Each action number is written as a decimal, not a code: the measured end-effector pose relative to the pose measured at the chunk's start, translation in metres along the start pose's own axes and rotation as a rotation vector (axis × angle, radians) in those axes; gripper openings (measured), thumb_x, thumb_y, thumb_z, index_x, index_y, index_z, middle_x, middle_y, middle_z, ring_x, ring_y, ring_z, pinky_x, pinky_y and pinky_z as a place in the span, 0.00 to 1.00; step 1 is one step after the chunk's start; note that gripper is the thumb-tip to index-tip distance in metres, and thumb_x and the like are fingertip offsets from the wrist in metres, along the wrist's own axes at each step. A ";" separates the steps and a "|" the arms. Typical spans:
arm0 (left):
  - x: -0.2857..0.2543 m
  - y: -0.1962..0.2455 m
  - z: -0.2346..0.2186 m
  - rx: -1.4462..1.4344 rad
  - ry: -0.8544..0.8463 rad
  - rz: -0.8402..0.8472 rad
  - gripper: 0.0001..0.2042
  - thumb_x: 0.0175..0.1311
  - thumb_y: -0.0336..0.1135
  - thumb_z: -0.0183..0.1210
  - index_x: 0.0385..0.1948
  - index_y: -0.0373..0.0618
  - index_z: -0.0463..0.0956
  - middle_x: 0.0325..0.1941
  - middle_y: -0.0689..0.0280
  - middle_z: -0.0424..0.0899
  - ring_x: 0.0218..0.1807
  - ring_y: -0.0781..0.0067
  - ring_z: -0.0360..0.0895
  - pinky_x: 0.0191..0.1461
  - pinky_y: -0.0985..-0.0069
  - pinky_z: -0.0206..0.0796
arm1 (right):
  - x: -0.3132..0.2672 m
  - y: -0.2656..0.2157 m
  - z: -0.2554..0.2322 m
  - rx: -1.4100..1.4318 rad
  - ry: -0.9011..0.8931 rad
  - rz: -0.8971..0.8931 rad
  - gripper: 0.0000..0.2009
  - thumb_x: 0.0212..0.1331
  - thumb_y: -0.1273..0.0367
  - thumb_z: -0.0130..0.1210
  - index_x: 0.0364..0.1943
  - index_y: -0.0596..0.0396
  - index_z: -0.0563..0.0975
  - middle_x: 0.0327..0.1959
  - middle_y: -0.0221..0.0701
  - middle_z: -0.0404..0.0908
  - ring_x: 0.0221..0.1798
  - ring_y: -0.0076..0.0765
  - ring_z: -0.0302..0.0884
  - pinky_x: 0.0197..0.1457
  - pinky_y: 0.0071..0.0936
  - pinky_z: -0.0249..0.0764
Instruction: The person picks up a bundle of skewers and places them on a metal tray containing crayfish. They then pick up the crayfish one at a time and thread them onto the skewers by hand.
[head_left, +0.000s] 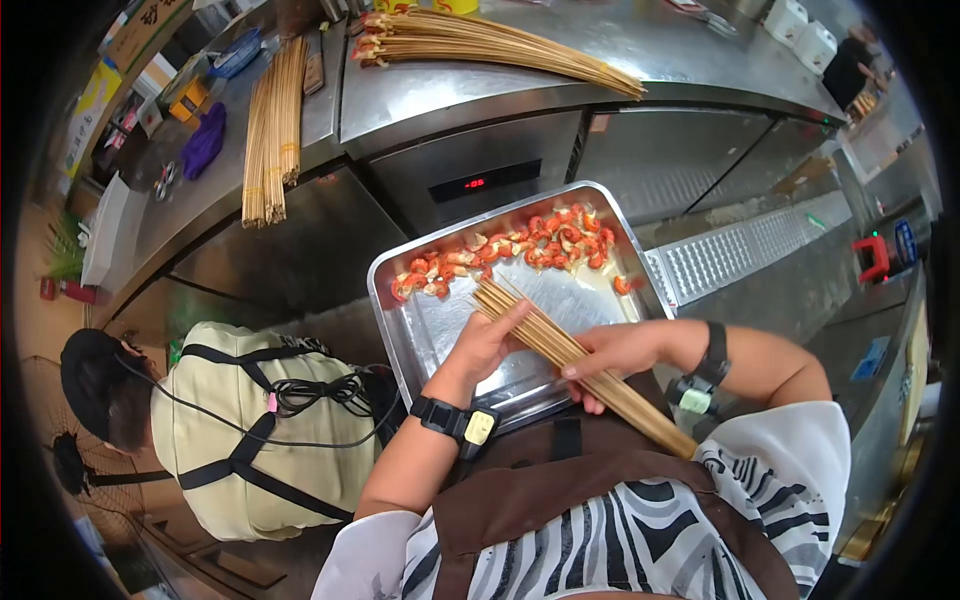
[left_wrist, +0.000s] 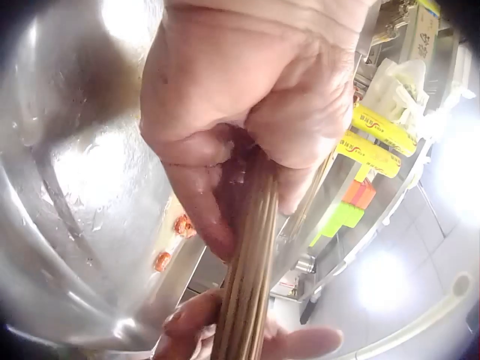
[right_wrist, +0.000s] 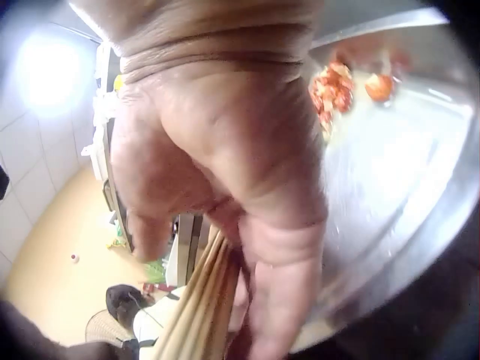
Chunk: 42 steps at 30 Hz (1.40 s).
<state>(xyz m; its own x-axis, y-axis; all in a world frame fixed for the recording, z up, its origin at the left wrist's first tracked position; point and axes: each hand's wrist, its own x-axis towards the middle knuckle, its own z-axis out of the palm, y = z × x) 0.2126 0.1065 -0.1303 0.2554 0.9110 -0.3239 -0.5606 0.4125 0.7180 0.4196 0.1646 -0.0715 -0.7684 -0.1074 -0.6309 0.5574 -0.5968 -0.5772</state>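
Both hands hold one thick bundle of thin bamboo skewers (head_left: pixel 640 408) slantwise over a deep metal tray (head_left: pixel 400 340). My left hand (head_left: pixel 480 347) grips the bundle near its upper left end, thumb laid along the sticks. Lower down, my right hand (head_left: pixel 625 350) has its thumb and fingers around the same bundle. The lower end reaches toward the apron at the right. Peeled red-orange crayfish or shrimp tails (head_left: pixel 570 240) lie in a band along the tray's far side. In the left wrist view the skewers (left_wrist: pixel 247 285) come out of the curled palm.
A steel counter (head_left: pixel 430 100) runs behind the tray, with loaded skewers (head_left: pixel 490 45) and bundled bare sticks (head_left: pixel 272 130) on it. Another person (head_left: pixel 260 420) bends close at the left. A ridged metal board (head_left: pixel 745 250) extends to the right of the tray.
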 end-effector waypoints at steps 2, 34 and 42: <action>-0.002 0.000 0.007 -0.046 -0.021 -0.064 0.13 0.63 0.38 0.50 0.41 0.37 0.70 0.40 0.57 0.77 0.44 0.66 0.76 0.49 0.69 0.69 | -0.008 -0.010 -0.011 -0.098 -0.055 0.003 0.22 0.61 0.54 0.45 0.46 0.61 0.67 0.36 0.38 0.76 0.40 0.35 0.79 0.42 0.29 0.77; 0.015 0.020 0.006 0.021 0.074 0.140 0.05 0.59 0.29 0.54 0.34 0.41 0.69 0.32 0.63 0.79 0.31 0.74 0.76 0.36 0.77 0.69 | 0.054 0.006 -0.017 0.220 0.239 -0.552 0.09 0.57 0.67 0.53 0.36 0.57 0.70 0.22 0.30 0.74 0.20 0.23 0.72 0.23 0.17 0.69; 0.020 0.014 0.003 0.085 0.127 0.167 0.09 0.58 0.29 0.56 0.39 0.38 0.72 0.32 0.64 0.79 0.30 0.76 0.76 0.35 0.80 0.69 | 0.045 0.007 -0.027 0.325 0.120 -0.648 0.16 0.56 0.57 0.54 0.34 0.57 0.73 0.22 0.34 0.77 0.20 0.26 0.74 0.22 0.16 0.69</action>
<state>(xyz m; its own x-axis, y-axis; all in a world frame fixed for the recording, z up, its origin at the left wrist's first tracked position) 0.2122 0.1309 -0.1245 0.0602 0.9616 -0.2676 -0.5166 0.2595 0.8160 0.3971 0.1768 -0.1177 -0.8620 0.4239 -0.2782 -0.1330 -0.7185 -0.6827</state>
